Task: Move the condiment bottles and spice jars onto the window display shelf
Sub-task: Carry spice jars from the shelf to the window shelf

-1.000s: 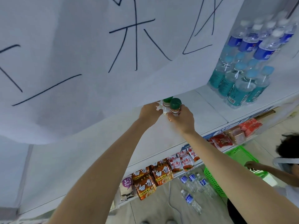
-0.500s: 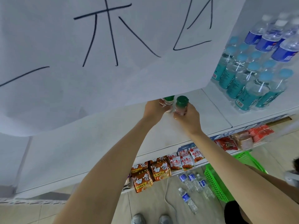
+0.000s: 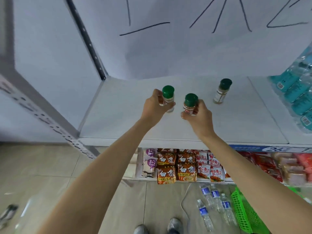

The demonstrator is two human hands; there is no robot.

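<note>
- Head view: the left hand [image 3: 154,107] has its fingers wrapped around a green-capped spice jar with pale contents [image 3: 167,98], held upright over the white shelf [image 3: 118,115], roughly midway between the shelf's front and back edges; whether its base touches the surface I cannot tell.
- The right hand [image 3: 200,117] has its fingers closed around a green-capped spice jar with reddish contents [image 3: 190,104], upright, just beside the left-hand jar and slightly nearer the front edge.
- A third spice jar [image 3: 222,92], also green-capped, stands free on the shelf toward the back edge, to the right of both hands and apart from them.
- Teal-labelled water bottles [image 3: 297,92] are packed at the shelf's right end.
- A white paper sheet with black strokes [image 3: 194,39] hangs behind the shelf's back edge.
- Below the front edge, a lower shelf holds orange noodle packets [image 3: 177,168] and red snack packets [image 3: 209,166].
- On the tiled floor [image 3: 50,174] lie several blue-labelled water bottles [image 3: 214,203], and a green plastic basket [image 3: 244,211] sits to their right.
</note>
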